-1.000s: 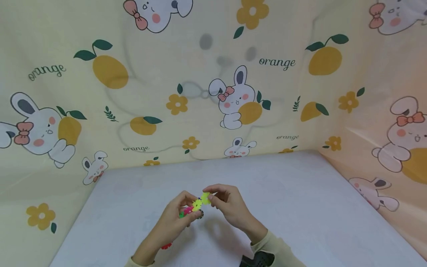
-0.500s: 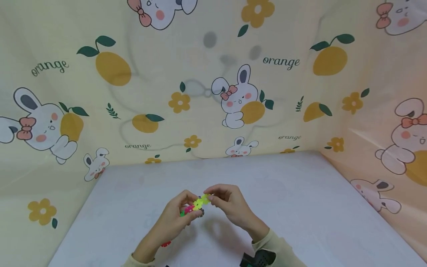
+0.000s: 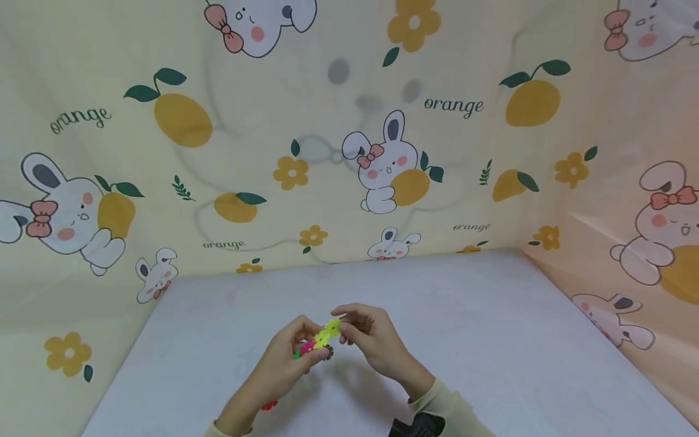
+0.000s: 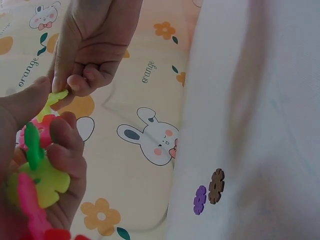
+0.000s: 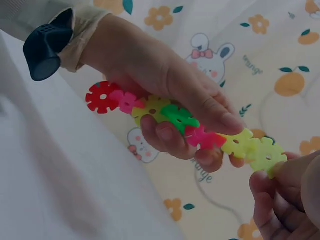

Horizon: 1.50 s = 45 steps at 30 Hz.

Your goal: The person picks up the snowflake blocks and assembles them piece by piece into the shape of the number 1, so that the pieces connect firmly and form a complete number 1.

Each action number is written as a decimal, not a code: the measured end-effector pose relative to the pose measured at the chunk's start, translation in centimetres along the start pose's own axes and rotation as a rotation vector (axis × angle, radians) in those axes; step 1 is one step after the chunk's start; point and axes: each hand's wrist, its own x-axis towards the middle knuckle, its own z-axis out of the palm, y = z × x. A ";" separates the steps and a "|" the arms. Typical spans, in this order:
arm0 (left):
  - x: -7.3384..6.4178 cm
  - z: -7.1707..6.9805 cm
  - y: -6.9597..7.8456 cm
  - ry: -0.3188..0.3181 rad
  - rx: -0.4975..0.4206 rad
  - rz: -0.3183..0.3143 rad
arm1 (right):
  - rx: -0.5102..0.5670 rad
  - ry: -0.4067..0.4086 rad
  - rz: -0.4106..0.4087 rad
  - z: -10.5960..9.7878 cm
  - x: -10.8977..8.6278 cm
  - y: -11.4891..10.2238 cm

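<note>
A chain of interlocking plastic snowflake discs, in red, pink, yellow and green [image 5: 181,119], runs through my left hand [image 3: 286,352]. The left thumb and fingers grip its middle, covering parts of several discs. Two yellow discs stick out past the left fingertips at the chain's end. My right hand [image 3: 379,340] pinches the outermost yellow disc [image 5: 268,156] by its edge, between thumb and fingers. That disc overlaps the neighbouring yellow disc [image 5: 237,142]. In the head view, the red disc [image 3: 270,405] at the other end shows below the left wrist.
A brown disc [image 4: 216,186] and a purple disc [image 4: 200,200] are on the white table [image 3: 464,340], partly behind the left thumb in the head view. A printed cloth [image 3: 246,152] with rabbits and oranges hangs behind and at both sides.
The outermost yellow disc has come closer in against the neighbouring yellow disc. My right fingers have shifted slightly toward its outer edge. The left hand keeps its grip.
</note>
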 end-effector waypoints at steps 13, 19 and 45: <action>0.1 -0.2 -0.4 -0.026 0.041 0.026 | 0.024 0.046 -0.001 0.8 0.0 0.4; 0.3 -0.4 -0.6 -0.034 -0.017 0.044 | 0.037 0.070 0.004 1.2 -0.1 0.2; 0.4 -0.3 -0.8 -0.043 -0.040 -0.026 | 0.054 0.043 0.011 1.2 -0.2 0.4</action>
